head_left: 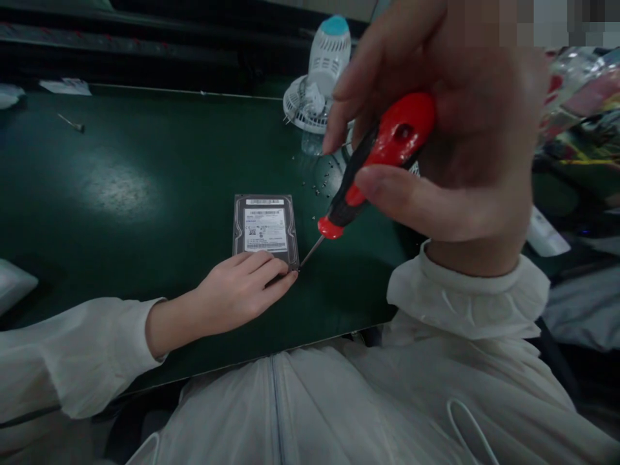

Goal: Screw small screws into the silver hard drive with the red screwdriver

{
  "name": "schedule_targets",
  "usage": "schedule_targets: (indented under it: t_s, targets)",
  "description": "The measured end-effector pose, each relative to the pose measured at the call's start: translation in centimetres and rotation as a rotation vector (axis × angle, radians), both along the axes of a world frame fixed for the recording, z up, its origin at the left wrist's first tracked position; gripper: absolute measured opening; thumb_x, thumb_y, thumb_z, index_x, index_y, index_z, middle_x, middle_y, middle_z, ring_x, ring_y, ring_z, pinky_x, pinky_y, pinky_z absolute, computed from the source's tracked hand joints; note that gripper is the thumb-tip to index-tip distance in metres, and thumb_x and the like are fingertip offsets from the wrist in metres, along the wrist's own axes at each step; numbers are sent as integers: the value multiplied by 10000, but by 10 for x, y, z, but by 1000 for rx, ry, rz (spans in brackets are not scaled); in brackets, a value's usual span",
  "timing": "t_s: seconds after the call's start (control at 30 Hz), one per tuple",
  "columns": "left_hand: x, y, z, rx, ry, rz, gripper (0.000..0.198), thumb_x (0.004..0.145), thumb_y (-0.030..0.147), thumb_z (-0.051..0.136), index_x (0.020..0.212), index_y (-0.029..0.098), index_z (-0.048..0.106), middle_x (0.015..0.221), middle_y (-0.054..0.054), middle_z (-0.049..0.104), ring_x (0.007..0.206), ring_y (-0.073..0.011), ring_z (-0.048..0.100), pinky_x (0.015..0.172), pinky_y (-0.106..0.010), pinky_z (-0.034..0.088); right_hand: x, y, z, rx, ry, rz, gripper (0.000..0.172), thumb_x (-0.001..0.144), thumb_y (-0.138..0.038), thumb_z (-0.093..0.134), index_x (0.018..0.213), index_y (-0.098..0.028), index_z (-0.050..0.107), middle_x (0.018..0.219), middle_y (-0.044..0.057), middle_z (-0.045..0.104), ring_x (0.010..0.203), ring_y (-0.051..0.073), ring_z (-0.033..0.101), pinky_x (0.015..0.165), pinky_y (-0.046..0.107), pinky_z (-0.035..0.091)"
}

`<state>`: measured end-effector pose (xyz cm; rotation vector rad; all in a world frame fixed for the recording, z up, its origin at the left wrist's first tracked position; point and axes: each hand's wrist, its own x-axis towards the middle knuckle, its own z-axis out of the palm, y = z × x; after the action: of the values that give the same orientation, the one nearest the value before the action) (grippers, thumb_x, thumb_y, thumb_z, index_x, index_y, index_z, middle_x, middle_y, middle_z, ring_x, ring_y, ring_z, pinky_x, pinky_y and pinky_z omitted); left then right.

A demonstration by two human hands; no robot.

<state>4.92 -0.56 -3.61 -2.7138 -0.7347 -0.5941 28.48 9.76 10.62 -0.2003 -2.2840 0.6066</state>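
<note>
My left hand [242, 290] lies flat on the drive [264, 226] on the green worktop [121, 181]. My right hand [450, 129] grips a screwdriver [387, 145], with a fan [320, 77] beyond the drive.

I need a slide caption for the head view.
Left hand rests on a hard drive while right hand holds a red screwdriver at its corner.
</note>
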Motion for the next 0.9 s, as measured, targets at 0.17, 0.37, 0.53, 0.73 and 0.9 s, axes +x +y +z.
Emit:
schedule_targets:
  t_s: [0.17,0.37,0.53,0.73,0.9]
  targets:
    - [-2,-1,-1,-7,-1,-5,252,979,76,569,1175,110,723,1002,-90,723,857,-237,661,665,-352,573,-2,-3,-6,298,-46,-174,355,940,-422,618,1109,-114,570,1048,22,557,873,72,595,782,246,546]
    - [0,0,-2,2,-17,-11,243,977,68,569,1164,105,720,997,-89,716,850,-239,653,662,-355,570,-2,-6,-5,169,-90,-146,303,792,-277,590,1070,-158,598,1115,64,586,970,154,630,810,304,550]
    - [-1,0,-4,-12,-16,-6,244,983,86,566,1176,109,714,1000,-87,714,850,-238,648,664,-356,564,-2,-13,-3,266,-126,-234,292,929,-381,502,1049,-136,608,1077,54,616,901,122,605,851,297,535]
    - [-1,-1,-5,-8,-15,1,253,1004,86,530,1171,116,718,1006,-86,717,860,-229,645,669,-349,559,-4,-12,-2,317,-114,-229,238,853,-348,563,993,-158,594,1030,66,627,928,150,578,873,295,519]
    - [0,0,-6,-6,-21,3,244,997,84,547,1171,114,715,1000,-82,716,860,-236,645,678,-359,564,-6,-15,-3,277,-97,-182,273,889,-413,533,971,-159,589,990,25,615,856,98,559,811,250,516]
